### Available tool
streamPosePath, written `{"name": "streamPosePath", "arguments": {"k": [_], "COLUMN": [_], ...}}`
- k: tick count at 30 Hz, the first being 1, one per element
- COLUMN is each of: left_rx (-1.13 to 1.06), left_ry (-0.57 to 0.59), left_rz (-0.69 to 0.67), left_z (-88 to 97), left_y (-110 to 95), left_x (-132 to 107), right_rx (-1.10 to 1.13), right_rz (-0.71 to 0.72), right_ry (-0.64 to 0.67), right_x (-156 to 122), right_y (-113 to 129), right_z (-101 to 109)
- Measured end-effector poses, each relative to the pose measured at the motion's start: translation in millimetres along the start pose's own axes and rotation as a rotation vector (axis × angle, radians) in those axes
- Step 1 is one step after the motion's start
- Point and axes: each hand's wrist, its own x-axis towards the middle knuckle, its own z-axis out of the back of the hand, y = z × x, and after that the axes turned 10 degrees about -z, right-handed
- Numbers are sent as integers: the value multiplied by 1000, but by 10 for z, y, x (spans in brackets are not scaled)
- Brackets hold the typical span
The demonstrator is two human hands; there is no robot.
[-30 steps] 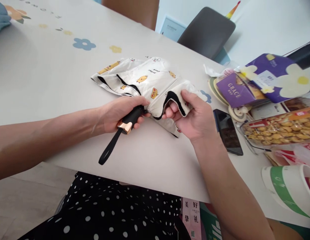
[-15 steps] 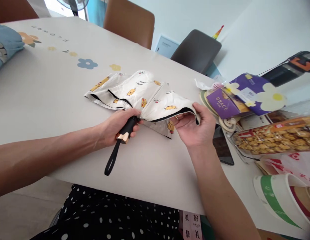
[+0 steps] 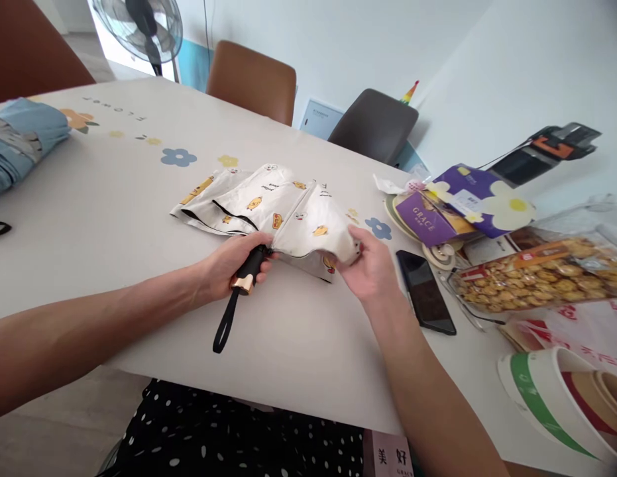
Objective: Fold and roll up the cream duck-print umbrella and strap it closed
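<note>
A white folding umbrella (image 3: 288,211) with yellow cartoon chicks lies collapsed on the table, its cloth in loose folds with black lining at the edges. My left hand (image 3: 236,265) is wrapped round its short black handle with a gold band, and a black wrist strap (image 3: 226,324) hangs from the end. On the right side of the canopy, my right hand (image 3: 365,265) pinches the edge of a cloth fold. Part of the handle is hidden by my left fingers.
A blue folded umbrella (image 3: 27,142) lies at the left. At the right are a black phone (image 3: 427,291), glasses (image 3: 474,308), a purple box (image 3: 430,215), a bag of nuts (image 3: 537,271) and a white-green paper bowl (image 3: 534,391). Chairs (image 3: 253,79) and a fan (image 3: 139,26) stand beyond the table (image 3: 114,232).
My right hand has moved left, drawing the cloth edge inward and folding its black lining out of sight. My left hand still grips the handle. The camera view has tilted up.
</note>
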Motion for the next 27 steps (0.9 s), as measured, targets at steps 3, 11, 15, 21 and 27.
{"name": "streamPosePath", "arguments": {"k": [3, 11, 15, 21, 27], "left_rx": [-4, -10, 13, -49, -291], "left_ry": [7, 13, 2, 85, 378], "left_rz": [0, 26, 25, 38, 75], "left_z": [3, -9, -17, 4, 57], "left_y": [2, -1, -12, 30, 156], "left_x": [8, 5, -2, -1, 68], "right_rx": [104, 31, 35, 8, 57], "right_rz": [118, -183, -241, -168, 21], "right_ry": [108, 128, -13, -170, 24], "right_x": [-26, 13, 52, -40, -207], "right_y": [66, -101, -57, 130, 454], "right_z": [6, -76, -11, -15, -312]}}
